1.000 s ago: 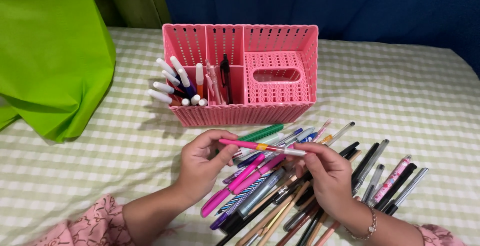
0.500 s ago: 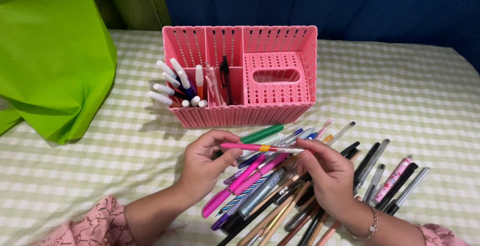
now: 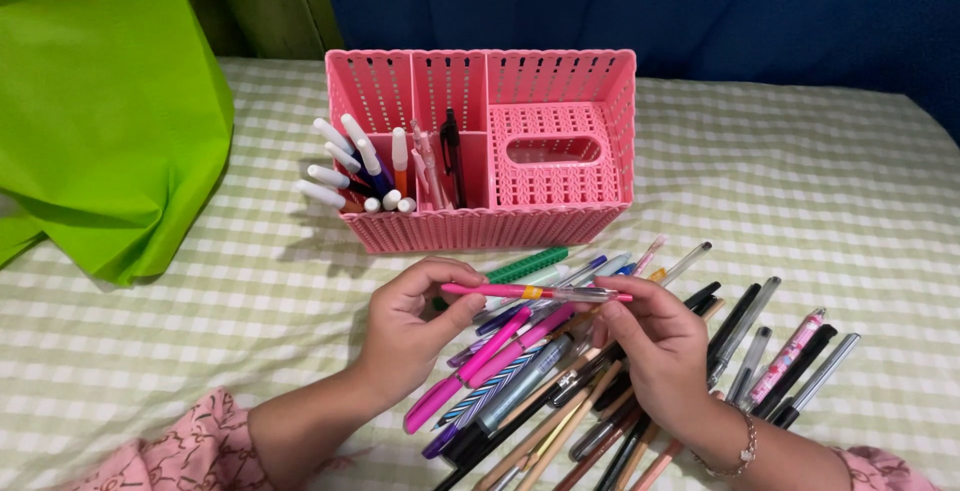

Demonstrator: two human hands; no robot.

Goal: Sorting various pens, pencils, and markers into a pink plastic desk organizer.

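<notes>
Figure: sorting of writing tools into a pink organiser, seen from above. Both hands hold one pink pen (image 3: pixel 520 293) level above a heap of pens and pencils (image 3: pixel 600 371), which lies on a bed covered with a green-and-white checked cloth (image 3: pixel 800 171).

The left hand (image 3: pixel 405 326) pinches the pink end of the pen between thumb and fingertips. The right hand (image 3: pixel 655 346) pinches the other end, where the barrel turns clear and grey past an orange band. Each grip is closed on the pen only; neither hand touches the organiser. The pen hangs just in front of the pink organiser (image 3: pixel 480 221), clear of the heap beneath it.

The step in hand appears to be the inspection or picking out of a single pen from the heap. It is judged that a following move would call for one hand to let go, so that the other can carry the pen over the front wall and lower it end-first into a compartment.

The organiser has latticed walls. Its left compartment holds white-capped markers (image 3: pixel 350 166) that lean outward to the left; the middle compartment holds a few slim pens, one of them a black pen (image 3: pixel 450 151). The right compartment holds a pink latticed insert with an oval slot (image 3: pixel 553 151). A bright green cloth (image 3: pixel 110 111) lies at the left edge of the bed, well apart from the hands. The right wrist bears a bracelet (image 3: pixel 738 456).
</notes>
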